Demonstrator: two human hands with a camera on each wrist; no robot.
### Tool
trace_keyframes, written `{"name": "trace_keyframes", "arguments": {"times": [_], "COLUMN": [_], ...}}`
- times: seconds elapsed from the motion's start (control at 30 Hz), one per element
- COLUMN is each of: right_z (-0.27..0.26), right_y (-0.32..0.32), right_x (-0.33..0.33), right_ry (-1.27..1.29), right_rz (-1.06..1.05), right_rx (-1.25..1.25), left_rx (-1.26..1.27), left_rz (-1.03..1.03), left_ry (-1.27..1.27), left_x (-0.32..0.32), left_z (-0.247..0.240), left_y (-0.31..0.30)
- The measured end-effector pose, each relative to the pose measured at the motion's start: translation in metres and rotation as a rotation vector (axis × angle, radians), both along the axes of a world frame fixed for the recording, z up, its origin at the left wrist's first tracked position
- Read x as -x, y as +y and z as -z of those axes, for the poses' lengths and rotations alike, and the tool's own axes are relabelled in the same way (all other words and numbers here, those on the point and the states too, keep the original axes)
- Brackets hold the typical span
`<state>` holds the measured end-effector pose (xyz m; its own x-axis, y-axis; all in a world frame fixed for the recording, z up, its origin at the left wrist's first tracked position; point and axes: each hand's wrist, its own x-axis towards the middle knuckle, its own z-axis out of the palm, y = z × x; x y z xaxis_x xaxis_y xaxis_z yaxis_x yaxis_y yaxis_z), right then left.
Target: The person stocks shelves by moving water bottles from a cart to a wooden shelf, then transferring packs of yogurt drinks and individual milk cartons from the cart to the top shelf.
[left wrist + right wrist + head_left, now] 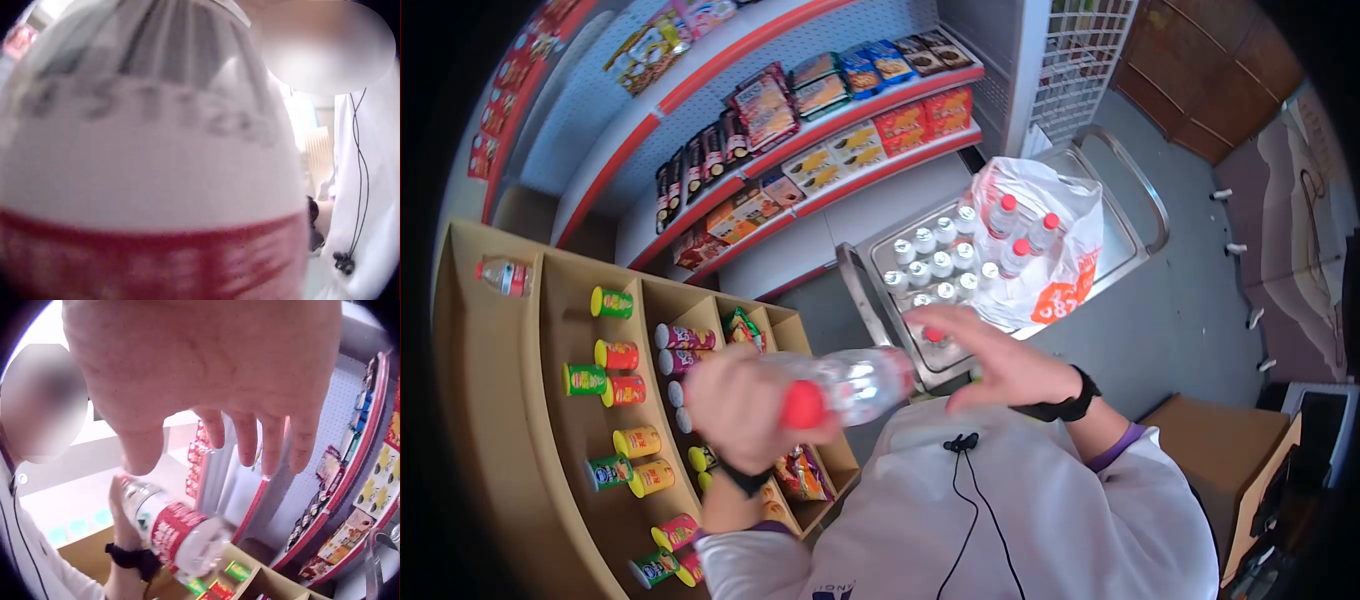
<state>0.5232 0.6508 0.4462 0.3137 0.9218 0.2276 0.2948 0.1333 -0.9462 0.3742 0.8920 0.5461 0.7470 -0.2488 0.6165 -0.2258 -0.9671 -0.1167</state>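
Observation:
My left hand grips a clear plastic bottle near its red cap, its base tilted toward the right. The bottle has a red-and-white label and fills much of the left wrist view. My right hand is apart from it, fingers extended and holding nothing; its palm spans the top of the right wrist view. A metal cart beyond the right hand carries several upright bottles and an opened white plastic bag with more red-capped bottles inside.
At the left stands a cardboard-coloured compartment shelf holding canisters, snack bags and one bottle in its far-left corner. Store shelves with packaged snacks rise ahead. A cardboard box sits at the right.

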Motion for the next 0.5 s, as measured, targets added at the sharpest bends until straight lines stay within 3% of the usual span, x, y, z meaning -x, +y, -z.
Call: {"name": "trace_keyframes", "arguments": {"times": [0.13,0.2,0.23,0.3,0.5], "right_z": [0.025,0.061,0.071,0.088,0.134], "right_y": [-0.033,-0.063,-0.079,-0.107,-0.154], "right_x": [0.005,-0.003,-0.01,-0.024,-0.068], "right_ry": [0.02,0.056,0.067,-0.113,-0.287], "right_rz": [0.085,0.33,0.327,0.505,0.688], "right_rx": [0.0,0.044,0.053,0.095,0.308], "left_rx": [0.196,0.244,0.267,0.293,0.3], "left_rz": [0.076,0.049,0.067,0.075,0.197], "left_ry": [0.053,0.09,0.088,0.09,0.284], "left_x": [-0.063,-0.089,-0.101,-0.117,-0.163], "left_z": [0.08,0.113,0.127,0.149,0.197], "left_y": [-0.089,-0.119,-0.135,-0.162,-0.21]}}
